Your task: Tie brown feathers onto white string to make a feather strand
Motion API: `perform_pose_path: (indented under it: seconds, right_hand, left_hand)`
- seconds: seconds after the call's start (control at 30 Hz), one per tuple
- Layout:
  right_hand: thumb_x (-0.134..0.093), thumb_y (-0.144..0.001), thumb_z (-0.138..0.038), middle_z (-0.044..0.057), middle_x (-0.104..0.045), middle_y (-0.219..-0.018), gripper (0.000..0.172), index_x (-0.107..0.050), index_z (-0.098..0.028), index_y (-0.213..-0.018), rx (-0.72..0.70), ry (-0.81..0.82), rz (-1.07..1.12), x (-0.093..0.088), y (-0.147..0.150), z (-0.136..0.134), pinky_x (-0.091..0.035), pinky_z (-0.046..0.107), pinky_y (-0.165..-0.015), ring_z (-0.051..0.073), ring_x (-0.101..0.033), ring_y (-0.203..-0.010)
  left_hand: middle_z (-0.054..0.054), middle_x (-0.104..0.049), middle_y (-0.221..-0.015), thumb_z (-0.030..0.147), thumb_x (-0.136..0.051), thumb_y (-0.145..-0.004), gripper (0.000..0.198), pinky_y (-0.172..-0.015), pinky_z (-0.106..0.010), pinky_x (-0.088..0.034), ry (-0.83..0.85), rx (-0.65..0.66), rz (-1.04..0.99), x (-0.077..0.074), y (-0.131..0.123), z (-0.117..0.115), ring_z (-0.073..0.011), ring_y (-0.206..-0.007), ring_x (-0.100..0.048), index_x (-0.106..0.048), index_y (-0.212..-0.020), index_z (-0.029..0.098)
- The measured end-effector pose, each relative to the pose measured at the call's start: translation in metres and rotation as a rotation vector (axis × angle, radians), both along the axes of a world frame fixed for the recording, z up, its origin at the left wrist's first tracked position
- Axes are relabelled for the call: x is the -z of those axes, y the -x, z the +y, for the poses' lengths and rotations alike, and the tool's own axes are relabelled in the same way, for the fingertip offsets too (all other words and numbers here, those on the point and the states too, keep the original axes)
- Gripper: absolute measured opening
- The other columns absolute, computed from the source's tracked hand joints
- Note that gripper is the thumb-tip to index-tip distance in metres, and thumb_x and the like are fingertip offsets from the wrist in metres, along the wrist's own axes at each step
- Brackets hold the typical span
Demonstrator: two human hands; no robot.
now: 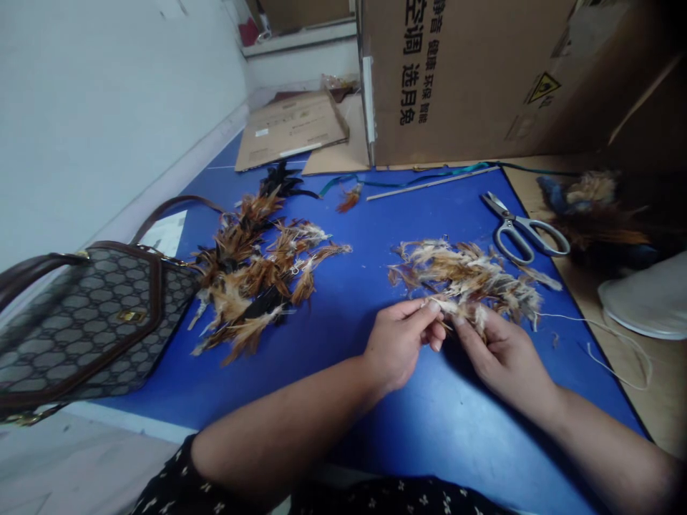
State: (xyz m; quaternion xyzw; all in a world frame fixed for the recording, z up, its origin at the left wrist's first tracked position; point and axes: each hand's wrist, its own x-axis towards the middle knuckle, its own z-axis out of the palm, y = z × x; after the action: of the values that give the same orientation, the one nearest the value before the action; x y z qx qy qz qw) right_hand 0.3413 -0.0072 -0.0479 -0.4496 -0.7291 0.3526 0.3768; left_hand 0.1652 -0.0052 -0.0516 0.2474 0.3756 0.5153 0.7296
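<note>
My left hand (403, 335) pinches the pale end of a small feather bunch (456, 309) between thumb and fingers. From the other side, my right hand (497, 350) grips the same bunch, its thumb pressed along the feathers. Just beyond my fingers lies a heap of cream and brown feathers (472, 272) on the blue mat (333, 386). A white string (601, 323) trails from the heap's right end and loops past the mat's edge. Scissors (523, 229) rest at the upper right, blades slightly apart, pointing away.
On the left is a larger spread of brown and black feathers (252, 272), beside a patterned handbag (101, 322). A big cardboard box (461, 79) stands at the back, with a thin stick (429, 184) and green ribbon (456, 172) before it. A white rounded object (647, 297) sits far right.
</note>
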Motion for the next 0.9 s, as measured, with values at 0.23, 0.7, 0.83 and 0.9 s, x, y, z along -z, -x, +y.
perform_pose_path:
  seconds: [0.23, 0.7, 0.83, 0.9]
  right_hand:
    - [-0.055, -0.115, -0.048, -0.001, -0.059, -0.071, 0.038, -0.064, -0.024, -0.088, -0.006, 0.027, 0.038, -0.007, 0.000, -0.002, -0.048, 0.030, -0.065, 0.017, -0.056, -0.066]
    - [-0.049, -0.117, -0.043, -0.004, -0.049, -0.067, 0.041, -0.053, -0.024, -0.081, 0.025, 0.025, 0.087, -0.004, 0.003, -0.003, -0.042, 0.029, -0.061, 0.014, -0.043, -0.059]
    - [-0.048, -0.116, -0.046, -0.003, -0.052, -0.069, 0.041, -0.055, -0.023, -0.083, 0.060, 0.001, 0.054, -0.005, 0.004, -0.003, -0.044, 0.030, -0.064, 0.015, -0.046, -0.061]
    - [-0.050, -0.115, -0.047, -0.002, -0.056, -0.071, 0.040, -0.058, -0.023, -0.085, 0.052, 0.004, 0.046, -0.005, 0.004, -0.004, -0.045, 0.030, -0.065, 0.015, -0.049, -0.064]
  left_hand:
    - [-0.003, -0.062, -0.064, 0.037, -0.090, -0.078, 0.031, -0.053, -0.028, -0.033, 0.072, -0.087, 0.044, -0.008, -0.001, 0.001, -0.0101, -0.055, -0.052, -0.072, -0.080, 0.011]
    - [-0.001, -0.062, -0.065, 0.040, -0.094, -0.076, 0.036, -0.053, -0.025, -0.034, 0.061, -0.108, 0.044, -0.013, 0.000, 0.000, -0.0100, -0.057, -0.053, -0.076, -0.087, 0.011]
    - [-0.001, -0.061, -0.063, 0.043, -0.093, -0.080, 0.037, -0.054, -0.025, -0.036, 0.017, -0.071, 0.047, -0.015, 0.001, -0.002, -0.0095, -0.057, -0.051, -0.074, -0.082, 0.011]
    - [-0.001, -0.061, -0.063, 0.042, -0.093, -0.080, 0.036, -0.055, -0.025, -0.036, 0.009, -0.075, 0.036, -0.015, 0.001, -0.003, -0.0098, -0.058, -0.052, -0.076, -0.086, 0.011]
